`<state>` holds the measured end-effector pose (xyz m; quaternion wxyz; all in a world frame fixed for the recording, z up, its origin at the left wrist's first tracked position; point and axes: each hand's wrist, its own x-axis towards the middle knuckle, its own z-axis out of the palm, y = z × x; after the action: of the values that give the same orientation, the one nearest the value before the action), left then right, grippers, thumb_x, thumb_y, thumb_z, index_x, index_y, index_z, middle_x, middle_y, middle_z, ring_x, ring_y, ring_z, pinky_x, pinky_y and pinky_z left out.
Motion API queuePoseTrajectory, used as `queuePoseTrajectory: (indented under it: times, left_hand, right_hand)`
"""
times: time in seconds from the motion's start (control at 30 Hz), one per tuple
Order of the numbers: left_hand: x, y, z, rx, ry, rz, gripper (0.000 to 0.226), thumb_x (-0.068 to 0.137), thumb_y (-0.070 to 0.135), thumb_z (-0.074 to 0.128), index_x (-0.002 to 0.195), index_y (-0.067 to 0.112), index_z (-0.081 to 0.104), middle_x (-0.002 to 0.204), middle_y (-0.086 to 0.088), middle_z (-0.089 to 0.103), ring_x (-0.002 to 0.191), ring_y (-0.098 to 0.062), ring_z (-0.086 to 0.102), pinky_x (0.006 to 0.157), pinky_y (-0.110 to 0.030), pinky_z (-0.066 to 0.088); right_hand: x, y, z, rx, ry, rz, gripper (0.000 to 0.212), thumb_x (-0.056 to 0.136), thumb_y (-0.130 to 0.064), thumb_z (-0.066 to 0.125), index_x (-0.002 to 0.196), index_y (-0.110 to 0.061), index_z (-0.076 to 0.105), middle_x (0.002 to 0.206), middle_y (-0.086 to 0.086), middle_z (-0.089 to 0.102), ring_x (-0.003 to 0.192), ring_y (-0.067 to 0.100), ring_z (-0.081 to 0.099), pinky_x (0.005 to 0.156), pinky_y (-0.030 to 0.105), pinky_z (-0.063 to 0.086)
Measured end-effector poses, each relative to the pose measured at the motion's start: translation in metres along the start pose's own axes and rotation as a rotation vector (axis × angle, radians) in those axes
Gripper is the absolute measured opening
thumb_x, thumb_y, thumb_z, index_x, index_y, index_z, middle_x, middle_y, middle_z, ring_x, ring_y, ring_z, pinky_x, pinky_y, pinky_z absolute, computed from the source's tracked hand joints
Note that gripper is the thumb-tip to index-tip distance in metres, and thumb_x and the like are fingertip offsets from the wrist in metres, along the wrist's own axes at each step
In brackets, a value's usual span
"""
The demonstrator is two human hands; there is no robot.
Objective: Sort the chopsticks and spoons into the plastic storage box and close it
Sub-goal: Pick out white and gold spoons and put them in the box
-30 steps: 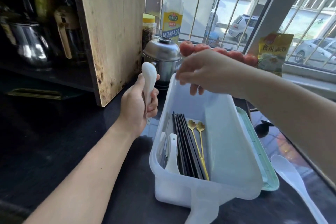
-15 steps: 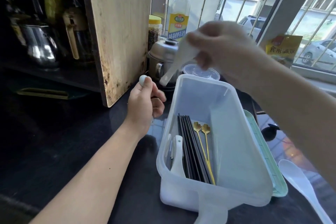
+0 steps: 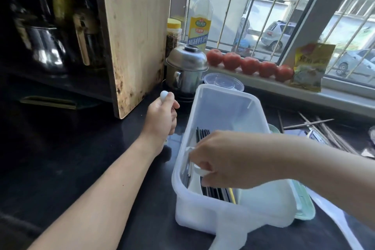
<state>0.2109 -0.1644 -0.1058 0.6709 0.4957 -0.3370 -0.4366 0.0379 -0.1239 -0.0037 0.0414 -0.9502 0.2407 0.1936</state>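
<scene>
A glossy black counter [image 3: 85, 160] is seen below a barred window [image 3: 263, 6], with a row of smooth red tomatoes [image 3: 249, 65] lined along the pale sill. A rough, stained wooden board [image 3: 134, 34] is stood upright at the left, and a rounded steel pot [image 3: 185, 71] with a domed lid is set beside it; a clear bottle [image 3: 199, 20] with a yellow label is stood behind. The translucent white plastic box [image 3: 225, 107], oblong with rounded corners, is placed in the middle of the counter with its top open. Thin black chopsticks [image 3: 202, 134] are laid lengthwise inside, beside a white spoon [image 3: 194, 183]. The right hand [image 3: 225, 158] is reached down into the box, its fingers curled and pinched on another white spoon [image 3: 200, 170] just above the chopsticks. The left hand [image 3: 162, 115] is held beside the box's left wall, its fingers closed round a white spoon handle [image 3: 164, 94], whose rounded end is seen above the fist. Bare wooden chopsticks [image 3: 320, 132] are scattered on the counter at the right, apart from the box.
</scene>
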Motion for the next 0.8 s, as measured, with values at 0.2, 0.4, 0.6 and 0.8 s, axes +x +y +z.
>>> queuePoseTrajectory:
  times: [0.2, 0.4, 0.6, 0.8]
  left_hand:
    - [0.0, -0.001, 0.002, 0.012, -0.037, 0.036, 0.03, 0.109, 0.031, 0.043, 0.089, 0.01, 0.052, 0.056, 0.004, 0.026, 0.045, -0.011, 0.019, 0.049, -0.033, 0.012]
    - [0.001, -0.002, 0.001, 0.024, -0.049, 0.04, 0.029, 0.109, 0.031, 0.044, 0.093, 0.008, 0.053, 0.056, 0.003, 0.026, 0.045, -0.011, 0.02, 0.046, -0.03, 0.014]
    - [0.006, -0.002, -0.002, -0.156, -0.087, -0.032, 0.042, 0.102, 0.033, 0.042, 0.106, 0.001, 0.067, 0.063, 0.001, 0.033, 0.049, -0.013, 0.021, 0.049, -0.031, 0.009]
    - [0.006, -0.002, 0.0, -0.227, -0.068, -0.03, 0.034, 0.104, 0.022, 0.041, 0.119, 0.008, 0.068, 0.068, 0.003, 0.042, 0.055, -0.012, 0.026, 0.053, -0.031, 0.012]
  right_hand:
    - [0.018, -0.003, 0.016, 0.005, -0.078, -0.044, 0.021, 0.085, -0.03, 0.065, 0.072, -0.018, 0.054, 0.076, -0.001, 0.058, 0.078, 0.023, 0.055, 0.069, 0.042, 0.053]
    - [0.009, -0.001, 0.01, 0.035, -0.11, -0.116, 0.016, 0.095, -0.021, 0.055, 0.079, -0.017, 0.058, 0.083, -0.001, 0.062, 0.08, 0.022, 0.057, 0.067, 0.029, 0.039]
    - [0.007, 0.046, -0.036, 0.334, 0.324, 0.286, 0.019, 0.096, -0.034, 0.063, 0.089, -0.018, 0.07, 0.079, -0.004, 0.074, 0.073, 0.01, 0.07, 0.077, 0.028, 0.057]
    - [0.029, 0.065, -0.02, 0.479, 0.026, 0.411, 0.013, 0.099, -0.012, 0.056, 0.098, -0.012, 0.069, 0.082, 0.0, 0.077, 0.066, 0.011, 0.075, 0.057, 0.02, 0.057]
